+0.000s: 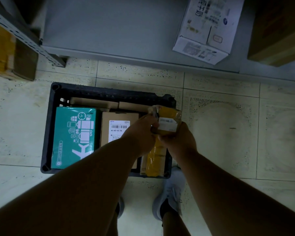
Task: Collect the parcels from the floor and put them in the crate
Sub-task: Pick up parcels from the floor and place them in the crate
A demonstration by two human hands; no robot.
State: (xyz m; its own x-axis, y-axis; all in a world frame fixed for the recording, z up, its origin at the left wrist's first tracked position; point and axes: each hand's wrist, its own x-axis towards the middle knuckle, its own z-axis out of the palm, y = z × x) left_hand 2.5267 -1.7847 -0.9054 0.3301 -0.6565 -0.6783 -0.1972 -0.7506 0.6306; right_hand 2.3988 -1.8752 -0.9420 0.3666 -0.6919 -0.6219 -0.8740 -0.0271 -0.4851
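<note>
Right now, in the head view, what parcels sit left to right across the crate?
Inside the black crate: teal printed box → brown box with a barcode label → yellow-taped parcel lying at the right end. Above it, both hands hold a small yellow parcel.

Parcel storeroom or small warehouse: perforated metal shelving (20, 31), grey shelf (109, 31) holding a printed white carton (209, 28) and brown cartons (279, 31), black crate (107, 92) of labelled parcels on speckled tile floor (228, 133).
</note>
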